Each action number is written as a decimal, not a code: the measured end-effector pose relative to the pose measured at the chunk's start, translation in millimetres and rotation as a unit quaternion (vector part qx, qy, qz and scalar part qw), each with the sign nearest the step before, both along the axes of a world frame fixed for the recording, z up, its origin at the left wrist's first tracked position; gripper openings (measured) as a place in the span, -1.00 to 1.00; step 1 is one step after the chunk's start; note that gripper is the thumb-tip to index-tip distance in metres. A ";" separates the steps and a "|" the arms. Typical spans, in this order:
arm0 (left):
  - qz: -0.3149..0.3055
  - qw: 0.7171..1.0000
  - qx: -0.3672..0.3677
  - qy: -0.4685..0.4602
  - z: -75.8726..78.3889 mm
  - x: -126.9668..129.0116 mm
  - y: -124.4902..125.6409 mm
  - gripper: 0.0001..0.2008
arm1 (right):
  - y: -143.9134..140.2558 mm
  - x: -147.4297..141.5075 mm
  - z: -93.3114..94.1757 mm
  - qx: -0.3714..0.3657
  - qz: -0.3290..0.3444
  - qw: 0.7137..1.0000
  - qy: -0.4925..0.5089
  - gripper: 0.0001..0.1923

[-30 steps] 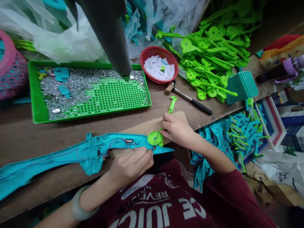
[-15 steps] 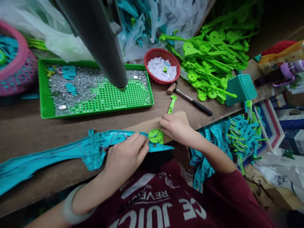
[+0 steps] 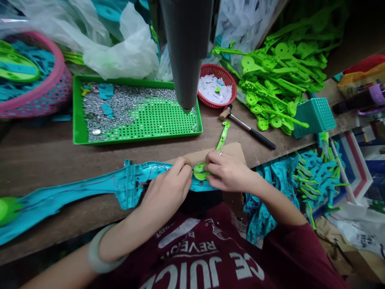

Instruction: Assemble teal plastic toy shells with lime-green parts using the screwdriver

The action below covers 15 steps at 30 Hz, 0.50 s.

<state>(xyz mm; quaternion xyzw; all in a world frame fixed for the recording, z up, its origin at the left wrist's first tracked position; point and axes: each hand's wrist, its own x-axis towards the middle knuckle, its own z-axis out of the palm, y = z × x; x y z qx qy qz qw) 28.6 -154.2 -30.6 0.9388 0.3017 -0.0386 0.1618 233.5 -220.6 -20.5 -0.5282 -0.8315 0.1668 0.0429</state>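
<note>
On the blue shell (image 3: 128,182), steady the green disc (image 3: 199,175) with the right hand (image 3: 230,172), curled at its rim but unclear in grip, and guide the thin wire (image 3: 196,171) unkinked with the left hand (image 3: 170,185), pinched narrow.

Dark upper-right corner, stretched edges

My bench, near edge to back
Along the near edge lies the long shell (image 3: 132,186), my left hand (image 3: 170,185) over it, the disc (image 3: 199,171) between it and my right hand (image 3: 231,173). Behind stands the tray (image 3: 162,118); right of that, the round basket (image 3: 217,105), the hammer (image 3: 245,126) just before it.
</note>
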 end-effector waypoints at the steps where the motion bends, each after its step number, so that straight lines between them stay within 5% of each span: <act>1: -0.006 1.000 -0.006 0.010 0.7 -0.6 1.7 -0.72 | 0.2 -4.6 0.5 0.007 -0.020 1.000 -0.009 -0.72; 5: -0.044 0.997 -0.043 0.054 4.8 -1.6 9.3 -0.77 | 3.1 -23.3 -2.5 0.042 -0.067 0.996 -0.031 -0.79; 15: -0.057 0.991 -0.058 0.109 17.9 3.6 14.4 -0.78 | -10.4 -33.5 -5.4 0.064 -0.060 0.996 0.024 -0.85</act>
